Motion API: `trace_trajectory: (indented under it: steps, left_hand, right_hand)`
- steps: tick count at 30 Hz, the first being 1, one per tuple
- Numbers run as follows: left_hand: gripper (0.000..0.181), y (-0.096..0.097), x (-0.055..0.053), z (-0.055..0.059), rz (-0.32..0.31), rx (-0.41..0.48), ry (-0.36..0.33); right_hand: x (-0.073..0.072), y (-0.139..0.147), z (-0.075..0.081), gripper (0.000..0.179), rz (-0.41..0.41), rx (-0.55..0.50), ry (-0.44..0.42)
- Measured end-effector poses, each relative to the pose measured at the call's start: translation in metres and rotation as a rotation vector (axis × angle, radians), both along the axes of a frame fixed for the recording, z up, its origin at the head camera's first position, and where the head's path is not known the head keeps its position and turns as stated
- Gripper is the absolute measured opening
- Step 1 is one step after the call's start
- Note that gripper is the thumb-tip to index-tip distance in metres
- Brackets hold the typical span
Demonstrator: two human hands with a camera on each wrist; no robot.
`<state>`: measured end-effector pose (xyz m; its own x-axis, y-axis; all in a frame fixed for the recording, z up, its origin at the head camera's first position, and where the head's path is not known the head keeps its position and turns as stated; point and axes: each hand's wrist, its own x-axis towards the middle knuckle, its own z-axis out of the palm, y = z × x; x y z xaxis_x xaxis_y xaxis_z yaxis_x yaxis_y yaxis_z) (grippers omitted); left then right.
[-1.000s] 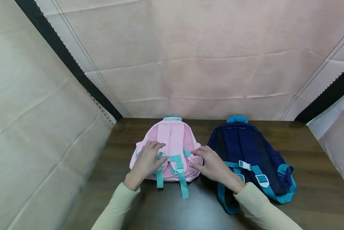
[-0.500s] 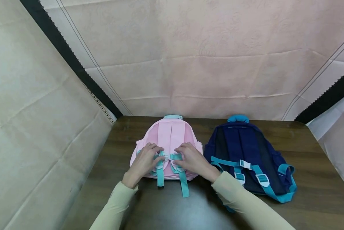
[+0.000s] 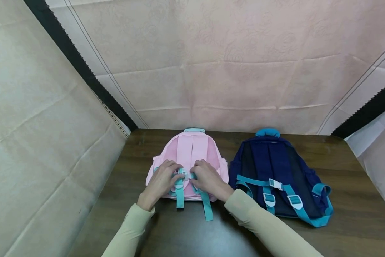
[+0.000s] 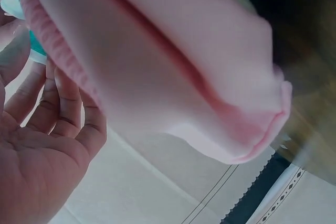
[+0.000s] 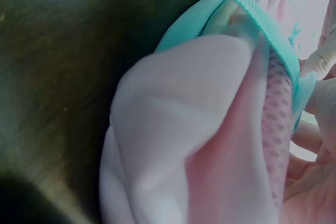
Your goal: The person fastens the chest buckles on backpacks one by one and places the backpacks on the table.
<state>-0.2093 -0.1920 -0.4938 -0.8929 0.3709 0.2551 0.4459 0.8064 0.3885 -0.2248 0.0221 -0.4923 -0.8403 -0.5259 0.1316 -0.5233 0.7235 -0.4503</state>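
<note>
A small pink backpack (image 3: 191,150) lies on the table with its shoulder straps facing up. Across those straps runs a teal chest strap with a whitish buckle (image 3: 186,174). My left hand (image 3: 161,181) pinches the strap's left side by the buckle, thumb below and fingers above. From the other side my right hand (image 3: 209,179) pinches it, fingertips close to the buckle. In the left wrist view, the pink side (image 4: 136,61) hides part of the strap. The right wrist view has a teal strap (image 5: 262,27) leading to the right hand (image 5: 317,182).
To the right, a navy backpack (image 3: 279,157) lies straps up, its blue chest strap joined by a white buckle (image 3: 275,184). Two teal strap tails hang toward the front of the dark wooden table (image 3: 115,214). Pale fabric walls (image 3: 228,89) stand behind and at the sides.
My right hand has moved left, from the pink backpack's right edge to the chest strap near the buckle. The left hand has stayed almost in place at the strap.
</note>
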Motion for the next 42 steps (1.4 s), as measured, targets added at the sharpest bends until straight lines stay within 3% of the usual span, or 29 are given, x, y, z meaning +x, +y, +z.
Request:
trace_trajectory:
  steps: [2, 3, 7, 8, 13, 42]
  left_hand:
    - [0.031, -0.003, -0.003, -0.007, -0.003, -0.002, 0.014]
    - [0.03, 0.0, 0.001, 0.0, 0.009, 0.001, -0.002]
    - [0.03, 0.001, 0.002, 0.0, 0.044, -0.007, -0.027]
    - [0.03, 0.004, 0.005, 0.006, 0.058, -0.007, -0.044]
    - [0.03, 0.005, 0.003, 0.007, 0.086, -0.033, -0.06]
    - [0.03, 0.009, 0.004, 0.006, 0.085, 0.024, -0.04]
  right_hand:
    - [0.0, 0.0, 0.0, 0.029, 0.003, 0.01, 0.004]
    - [0.0, 0.001, 0.0, 0.029, 0.005, 0.013, 0.003]
    - [0.001, 0.006, 0.001, 0.029, 0.004, -0.029, -0.035]
    - [0.001, 0.007, 0.002, 0.029, 0.004, -0.047, -0.043]
    - [0.0, 0.014, 0.004, 0.028, 0.003, -0.109, -0.043]
    - [-0.002, 0.02, 0.008, 0.026, -0.015, -0.159, 0.035]
